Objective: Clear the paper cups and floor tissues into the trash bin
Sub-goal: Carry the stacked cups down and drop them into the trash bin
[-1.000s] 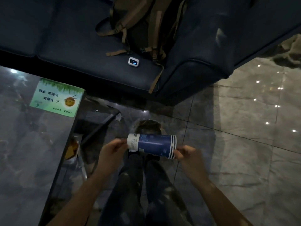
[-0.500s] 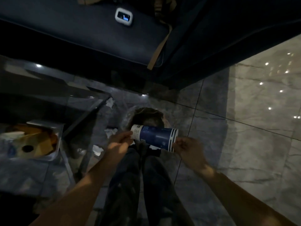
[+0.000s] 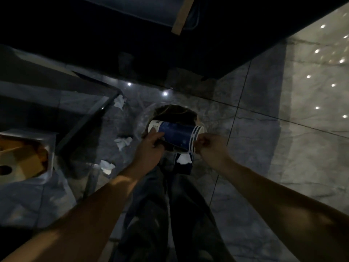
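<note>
A stack of blue and white paper cups (image 3: 176, 133) lies sideways between my two hands, directly above the dark mouth of the trash bin (image 3: 172, 113) on the floor. My left hand (image 3: 152, 143) grips the white end of the stack. At the striped rim end, my right hand (image 3: 208, 143) pinches it. Crumpled white tissues lie on the tiles left of the bin: one by the table corner (image 3: 120, 102), one beside the bin (image 3: 123, 142), one nearer me (image 3: 107, 166). Another tissue (image 3: 183, 160) rests by my feet.
A glass coffee table (image 3: 62, 110) fills the left side, with an orange box (image 3: 20, 161) on its lower shelf. A dark sofa (image 3: 132, 35) runs across the top, a tan strap (image 3: 182, 15) hanging from it. Pale marble floor (image 3: 292, 120) spreads to the right.
My view has tilted down and closer to the floor. Both hands have carried the cup stack forward, so it now hangs over the bin's mouth. More tissues have come into view.
</note>
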`<state>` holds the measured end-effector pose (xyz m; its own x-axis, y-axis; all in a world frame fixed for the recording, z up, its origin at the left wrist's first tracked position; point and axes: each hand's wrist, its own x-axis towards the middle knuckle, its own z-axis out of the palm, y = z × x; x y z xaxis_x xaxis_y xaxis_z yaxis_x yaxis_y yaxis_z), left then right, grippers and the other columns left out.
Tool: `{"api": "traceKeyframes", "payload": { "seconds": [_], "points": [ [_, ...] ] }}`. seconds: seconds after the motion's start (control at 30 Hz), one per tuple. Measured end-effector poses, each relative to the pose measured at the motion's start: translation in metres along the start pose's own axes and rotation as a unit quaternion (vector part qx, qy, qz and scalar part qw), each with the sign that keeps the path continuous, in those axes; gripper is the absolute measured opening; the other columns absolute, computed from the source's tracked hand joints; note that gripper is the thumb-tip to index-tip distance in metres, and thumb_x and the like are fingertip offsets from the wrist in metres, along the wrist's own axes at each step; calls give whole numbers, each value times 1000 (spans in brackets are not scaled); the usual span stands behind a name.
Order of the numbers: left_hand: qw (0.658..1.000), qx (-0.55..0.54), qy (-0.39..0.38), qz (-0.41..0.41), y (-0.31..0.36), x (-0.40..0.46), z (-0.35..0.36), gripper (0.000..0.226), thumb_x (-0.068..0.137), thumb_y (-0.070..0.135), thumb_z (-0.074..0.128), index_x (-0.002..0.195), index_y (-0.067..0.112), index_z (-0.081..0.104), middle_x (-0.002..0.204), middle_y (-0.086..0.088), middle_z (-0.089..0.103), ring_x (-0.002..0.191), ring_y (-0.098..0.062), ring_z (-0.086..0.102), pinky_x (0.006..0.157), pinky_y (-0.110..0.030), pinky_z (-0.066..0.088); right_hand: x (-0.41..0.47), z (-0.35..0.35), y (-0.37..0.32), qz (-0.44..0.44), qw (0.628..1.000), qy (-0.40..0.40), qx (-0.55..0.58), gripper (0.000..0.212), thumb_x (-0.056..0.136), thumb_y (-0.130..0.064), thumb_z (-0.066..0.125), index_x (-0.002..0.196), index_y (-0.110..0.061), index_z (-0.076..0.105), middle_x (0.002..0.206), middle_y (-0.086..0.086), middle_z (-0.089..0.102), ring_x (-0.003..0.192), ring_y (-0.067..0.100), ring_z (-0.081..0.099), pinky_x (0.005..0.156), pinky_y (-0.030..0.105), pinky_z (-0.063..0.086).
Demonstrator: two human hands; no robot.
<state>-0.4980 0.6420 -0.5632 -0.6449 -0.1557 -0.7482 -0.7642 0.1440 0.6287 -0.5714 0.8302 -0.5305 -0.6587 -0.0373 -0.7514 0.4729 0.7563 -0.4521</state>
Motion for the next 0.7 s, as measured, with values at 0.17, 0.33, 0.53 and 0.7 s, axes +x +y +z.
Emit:
{"api": "traceKeyframes", "payload": {
  "seconds": [0.17,0.33,0.53,0.7],
  "points": [
    [999,-26,-27,-8,-9,11,11,46,92,-8,51,135,7,55,154,-10,39,137,-19,42,111,-30,40,15,23,-3,-13,999,5,-30,44,84,1,54,48,-21,42,67,8,46,71,19,46,61,24,37],
    [998,-16,-68,-3,-11,26,24,52,90,-13,45,139,5,51,148,-11,47,139,-25,42,110,-26,32,37,42,-4,-33,997,-6,-72,32,84,-2,54,56,-17,52,66,3,52,68,19,48,63,24,37],
    [995,-36,-96,12,-23,44,33,48,90,-9,47,127,17,61,117,4,62,117,-21,58,103,-35,46,72,64,5,-28,993,35,-111,21,90,-10,54,90,-5,74,96,13,73,87,27,65,68,22,38],
    [995,-44,-91,-7,-36,51,34,47,91,-8,49,125,22,61,112,5,65,113,-20,61,98,-30,47,96,71,18,-22,978,64,-195,23,89,-18,57,102,-9,73,104,13,72,94,29,67,70,25,48]
  ]
}}
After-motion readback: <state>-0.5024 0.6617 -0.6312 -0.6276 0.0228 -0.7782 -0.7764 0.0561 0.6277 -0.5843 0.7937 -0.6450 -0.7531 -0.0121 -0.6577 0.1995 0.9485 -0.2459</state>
